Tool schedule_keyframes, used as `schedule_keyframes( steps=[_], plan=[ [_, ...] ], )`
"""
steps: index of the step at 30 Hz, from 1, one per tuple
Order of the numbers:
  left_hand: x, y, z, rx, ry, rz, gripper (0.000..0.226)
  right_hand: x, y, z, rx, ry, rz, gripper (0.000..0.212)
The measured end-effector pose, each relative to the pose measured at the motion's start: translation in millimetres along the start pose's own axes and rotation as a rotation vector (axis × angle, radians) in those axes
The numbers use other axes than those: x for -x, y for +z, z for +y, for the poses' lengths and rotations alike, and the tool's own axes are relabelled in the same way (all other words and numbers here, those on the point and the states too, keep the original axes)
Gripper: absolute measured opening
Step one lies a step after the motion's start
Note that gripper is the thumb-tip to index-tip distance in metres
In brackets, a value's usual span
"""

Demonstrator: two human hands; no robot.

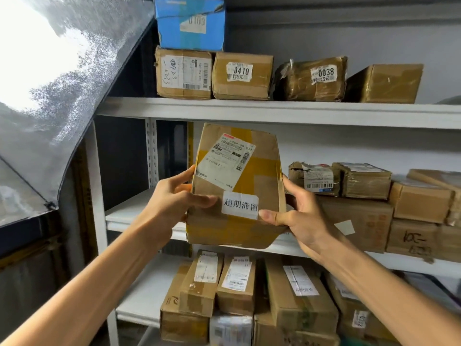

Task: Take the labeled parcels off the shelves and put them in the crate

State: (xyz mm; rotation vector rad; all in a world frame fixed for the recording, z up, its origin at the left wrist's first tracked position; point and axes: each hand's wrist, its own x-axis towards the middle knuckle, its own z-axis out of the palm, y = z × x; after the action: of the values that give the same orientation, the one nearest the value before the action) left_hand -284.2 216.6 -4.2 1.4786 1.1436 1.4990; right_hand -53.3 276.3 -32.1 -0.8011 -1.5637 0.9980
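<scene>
A brown cardboard parcel (252, 171) with yellow tape, a white shipping label and a white sticker with printed characters is held up in front of the middle shelf (129, 216). My left hand (174, 196) grips its left edge, thumb across the front. On the other side, my right hand (296, 216) grips its right edge, thumb on the sticker's lower corner. Both hands hold it tilted toward me, clear of the shelf board. No crate is in view.
The top shelf (274, 111) carries a blue box (189, 23) on brown boxes marked 0410 (242, 76) and 0038 (314, 78). Stacked parcels (361, 216) fill the middle shelf's right part. Several labeled boxes (237, 290) crowd the bottom shelf. A clear umbrella (50, 96) hangs at left.
</scene>
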Motion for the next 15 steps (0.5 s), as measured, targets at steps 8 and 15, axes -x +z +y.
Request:
schedule_keyframes(
  steps=[8, 15],
  plan=[
    [-1.8, 79.3, -6.2, 0.162, 0.029, -0.15, 0.093, 59.3, -74.7, -33.6, 0.158, -0.019, 0.194, 0.094],
    [-4.8, 195.1, -12.5, 0.323, 0.017, -0.517, 0.09, 136.4, -154.7, -57.5, 0.302, 0.009, 0.479, 0.087]
  ],
)
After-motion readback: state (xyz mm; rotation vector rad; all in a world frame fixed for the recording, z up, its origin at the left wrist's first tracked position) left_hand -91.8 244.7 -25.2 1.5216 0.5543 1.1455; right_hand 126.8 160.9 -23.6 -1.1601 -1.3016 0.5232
